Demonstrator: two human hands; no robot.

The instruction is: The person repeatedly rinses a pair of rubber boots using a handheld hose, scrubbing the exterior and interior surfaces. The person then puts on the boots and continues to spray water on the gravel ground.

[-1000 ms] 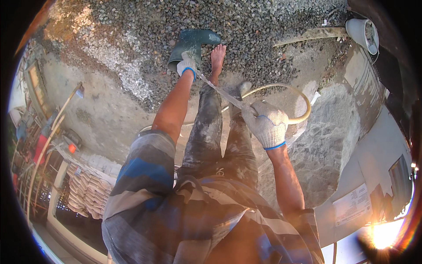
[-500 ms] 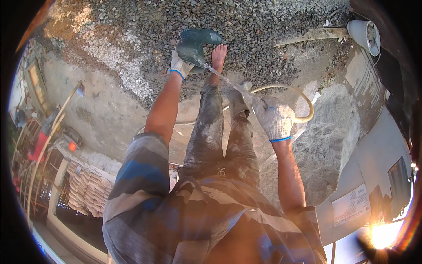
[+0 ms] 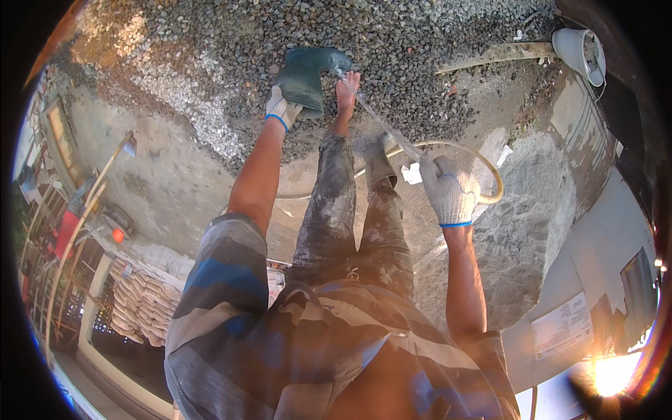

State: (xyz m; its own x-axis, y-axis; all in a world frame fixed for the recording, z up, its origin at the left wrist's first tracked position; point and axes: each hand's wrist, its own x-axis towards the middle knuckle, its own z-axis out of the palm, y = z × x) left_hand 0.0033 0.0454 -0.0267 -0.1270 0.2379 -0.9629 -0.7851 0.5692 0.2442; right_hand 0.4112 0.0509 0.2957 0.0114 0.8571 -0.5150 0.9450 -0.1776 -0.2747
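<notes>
My left hand [image 3: 281, 108], in a white knit glove with a blue cuff, grips a dark green rubber boot [image 3: 302, 84] by its shaft. The boot is held over the gravel, its toe pointing right. My right hand [image 3: 449, 190], gloved the same way, is closed around a pale yellow hose [image 3: 495, 168]. A stream of water [image 3: 381, 122] shoots from the hose end toward the boot's toe and my bare foot [image 3: 347, 91]. My other leg ends in a boot, partly hidden by the stream and hose.
Grey gravel [image 3: 392, 42] spreads across the far ground. A white bucket [image 3: 579, 56] lies tipped at the far right beside a plank [image 3: 497, 56]. A sand pile [image 3: 521, 231] rises at right. Stacked sacks [image 3: 143, 304] and a long-handled tool [image 3: 87, 217] stand at left.
The water stream has swung from the boot's opening up toward its toe and my bare foot. My right hand has shifted slightly right; the boot has turned a little.
</notes>
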